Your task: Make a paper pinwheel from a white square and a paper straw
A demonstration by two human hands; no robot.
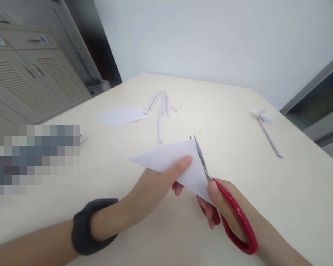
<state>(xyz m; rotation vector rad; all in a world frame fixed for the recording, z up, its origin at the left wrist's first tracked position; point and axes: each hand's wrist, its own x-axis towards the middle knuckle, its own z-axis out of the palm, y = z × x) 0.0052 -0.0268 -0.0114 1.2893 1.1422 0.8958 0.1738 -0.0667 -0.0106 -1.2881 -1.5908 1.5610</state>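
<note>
A folded, roughly triangular piece of white paper (166, 153) is pinched in my left hand (166, 173), thumb on top and fingers underneath. Red-handled scissors (238, 214) are gripped by my right hand (224, 195), its thumb and fingers in the handles. The scissors' metal blades lie along the paper's right edge, tips pointing away from me. Part of the lower blade is hidden by the paper. Both hands are above the cream table (122, 236).
Several rolled paper tubes (160, 125) lie towards the back, beside small tan bits (174, 109). Flat paper sheets (124, 115) rest to their left. On the right is a paper pinwheel (269, 136) with a tube stick. A blurred-out patch covers the left side.
</note>
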